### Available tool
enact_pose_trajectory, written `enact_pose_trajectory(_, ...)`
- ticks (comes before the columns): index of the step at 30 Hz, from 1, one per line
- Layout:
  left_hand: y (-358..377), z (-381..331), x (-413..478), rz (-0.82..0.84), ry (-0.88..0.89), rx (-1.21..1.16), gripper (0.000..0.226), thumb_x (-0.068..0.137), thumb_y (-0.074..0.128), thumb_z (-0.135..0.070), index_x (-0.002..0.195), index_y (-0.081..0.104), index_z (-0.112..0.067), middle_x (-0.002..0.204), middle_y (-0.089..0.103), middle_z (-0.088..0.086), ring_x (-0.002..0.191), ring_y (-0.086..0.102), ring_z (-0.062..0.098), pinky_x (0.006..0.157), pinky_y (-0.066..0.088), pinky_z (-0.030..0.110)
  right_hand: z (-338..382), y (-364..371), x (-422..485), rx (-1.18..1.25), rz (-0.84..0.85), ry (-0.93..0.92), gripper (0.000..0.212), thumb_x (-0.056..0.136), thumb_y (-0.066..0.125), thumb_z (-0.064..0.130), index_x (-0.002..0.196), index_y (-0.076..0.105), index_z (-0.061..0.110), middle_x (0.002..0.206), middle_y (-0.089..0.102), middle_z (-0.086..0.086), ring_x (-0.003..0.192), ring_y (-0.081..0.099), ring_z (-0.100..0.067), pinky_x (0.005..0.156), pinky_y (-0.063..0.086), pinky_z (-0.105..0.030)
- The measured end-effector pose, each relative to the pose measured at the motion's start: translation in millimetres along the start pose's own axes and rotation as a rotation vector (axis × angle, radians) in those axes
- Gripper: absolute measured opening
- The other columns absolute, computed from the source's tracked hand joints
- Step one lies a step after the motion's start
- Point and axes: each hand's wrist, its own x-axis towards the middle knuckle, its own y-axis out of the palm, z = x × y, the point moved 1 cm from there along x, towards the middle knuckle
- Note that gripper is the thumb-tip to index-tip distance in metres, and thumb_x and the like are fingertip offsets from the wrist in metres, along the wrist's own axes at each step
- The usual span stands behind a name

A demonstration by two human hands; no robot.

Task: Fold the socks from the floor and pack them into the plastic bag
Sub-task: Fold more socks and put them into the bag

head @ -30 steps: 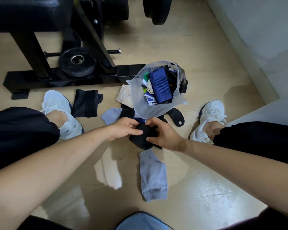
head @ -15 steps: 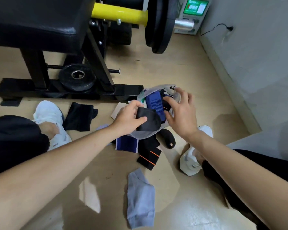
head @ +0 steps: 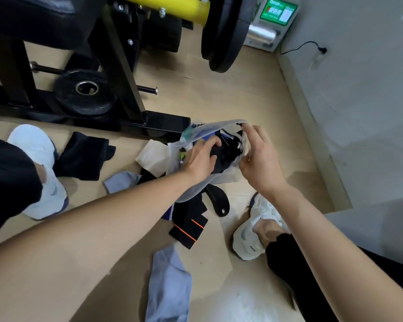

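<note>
**Folded black sock (head: 221,159) in the plastic bag (head: 216,124)**

Mid-floor, the left hand (head: 200,159) curls its fingers over the sock. The right hand (head: 258,159) pinches the bag's right rim. Nearer lie an orange-striped sock (head: 189,226) and a grey sock (head: 168,287). A bench frame (head: 126,73) stands just beyond.

Readable text: none can be made out with certainty.
Green panel (head: 278,11): it sits on the white machine (head: 263,33) at 1 o'clock. White characters run along its top and a pale block lies at its right, all too blurred to read.
Right shoe (head: 248,240): at 5 o'clock, a short dark word is printed low on its side, too small to read.
Plastic bag (head: 221,123): just above centre, a few dark blue letters show at its far rim toward 11 o'clock. They are cut off and not legible.
Weight plate (head: 84,94): at 10 o'clock, faint raised marks on its face, unreadable.
</note>
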Motion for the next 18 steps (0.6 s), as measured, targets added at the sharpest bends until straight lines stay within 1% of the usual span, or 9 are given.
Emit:
enact_pose_trajectory(3, 17, 6, 24, 0.003, -0.097, 0.008, 0.027, 0.098, 0.056, -0.013, 0.119, 0.051, -0.029, 0.119, 0.052, 0.006, 0.101, 0.059, 0.031, 0.089, 0.047, 0.042, -3, -6, 6, 0.01, 0.026, -0.003, 0.078, 0.069, 0.049, -0.014, 0.143, 0.043, 0.011, 0.133, 0.047, -0.003, 0.092, 0.053, -0.018, 0.078, 0.043, -0.025)
enact_pose_trajectory(5, 31, 11, 39, 0.006, -0.089, -0.004, 0.025, 0.098, 0.057, -0.015, 0.12, 0.055, -0.026, 0.122, 0.049, 0.004, 0.101, 0.06, 0.03, 0.086, 0.046, 0.038, -7, -10, 8, 0.028, 0.049, -0.011, 0.079, 0.07, 0.05, -0.013, 0.145, 0.043, 0.011, 0.137, 0.046, -0.003, 0.09, 0.051, -0.014, 0.079, 0.045, -0.025)
enact_pose_trajectory(7, 44, 16, 51, 0.037, -0.047, -0.006, 0.029, 0.098, 0.06, -0.016, 0.125, 0.057, -0.025, 0.125, 0.048, 0.004, 0.108, 0.06, 0.03, 0.09, 0.047, 0.038, -12, -14, 11, 0.041, 0.076, -0.022, 0.08, 0.07, 0.052, -0.013, 0.145, 0.043, 0.011, 0.139, 0.046, -0.002, 0.084, 0.045, -0.007, 0.076, 0.041, -0.018)
enact_pose_trajectory(9, 57, 19, 63, 0.082, 0.024, 0.045, 0.04, 0.097, 0.063, -0.018, 0.135, 0.054, -0.024, 0.13, 0.05, 0.006, 0.117, 0.056, 0.03, 0.099, 0.046, 0.042, -17, -18, 14, 0.054, 0.091, -0.033, 0.08, 0.07, 0.054, -0.013, 0.145, 0.044, 0.011, 0.139, 0.046, -0.001, 0.086, 0.044, -0.005, 0.075, 0.034, -0.005)
enact_pose_trajectory(10, 62, 20, 69, 0.093, 0.066, 0.131, 0.045, 0.097, 0.064, -0.022, 0.14, 0.052, -0.025, 0.131, 0.052, 0.006, 0.12, 0.052, 0.03, 0.102, 0.044, 0.044, -19, -20, 16, 0.062, 0.093, -0.037, 0.08, 0.07, 0.055, -0.013, 0.145, 0.044, 0.011, 0.139, 0.046, 0.0, 0.087, 0.044, -0.005, 0.075, 0.032, -0.002)
enact_pose_trajectory(12, 69, 27, 80, 0.097, 0.144, 0.411, 0.051, 0.097, 0.063, -0.033, 0.145, 0.047, -0.03, 0.135, 0.054, 0.004, 0.123, 0.045, 0.029, 0.103, 0.038, 0.043, -22, -23, 17, 0.074, 0.095, -0.032, 0.079, 0.071, 0.056, -0.011, 0.145, 0.044, 0.011, 0.139, 0.047, 0.0, 0.089, 0.045, -0.005, 0.077, 0.033, -0.002)
enact_pose_trajectory(13, 72, 32, 85, 0.104, 0.148, 0.52, 0.052, 0.096, 0.062, -0.038, 0.146, 0.046, -0.033, 0.139, 0.052, 0.003, 0.126, 0.041, 0.03, 0.104, 0.034, 0.042, -23, -24, 17, 0.075, 0.097, -0.028, 0.079, 0.071, 0.057, -0.011, 0.146, 0.044, 0.012, 0.139, 0.047, 0.001, 0.089, 0.046, -0.005, 0.077, 0.033, -0.003)
enact_pose_trajectory(16, 76, 45, 94, 0.166, 0.046, 0.686, 0.052, 0.096, 0.057, -0.05, 0.146, 0.046, -0.036, 0.157, 0.031, 0.006, 0.142, 0.026, 0.034, 0.114, 0.028, 0.048, -24, -24, 15, 0.083, 0.104, -0.019, 0.08, 0.072, 0.057, -0.012, 0.146, 0.044, 0.014, 0.138, 0.046, 0.004, 0.086, 0.047, -0.006, 0.076, 0.034, -0.001)
enact_pose_trajectory(18, 79, 46, 97, 0.193, 0.053, 0.793, 0.052, 0.098, 0.051, -0.053, 0.145, 0.047, -0.032, 0.162, 0.022, 0.006, 0.145, 0.022, 0.036, 0.115, 0.027, 0.051, -26, -23, 14, 0.083, 0.11, -0.01, 0.08, 0.072, 0.058, -0.012, 0.146, 0.044, 0.015, 0.137, 0.046, 0.005, 0.084, 0.047, -0.006, 0.075, 0.037, -0.005)
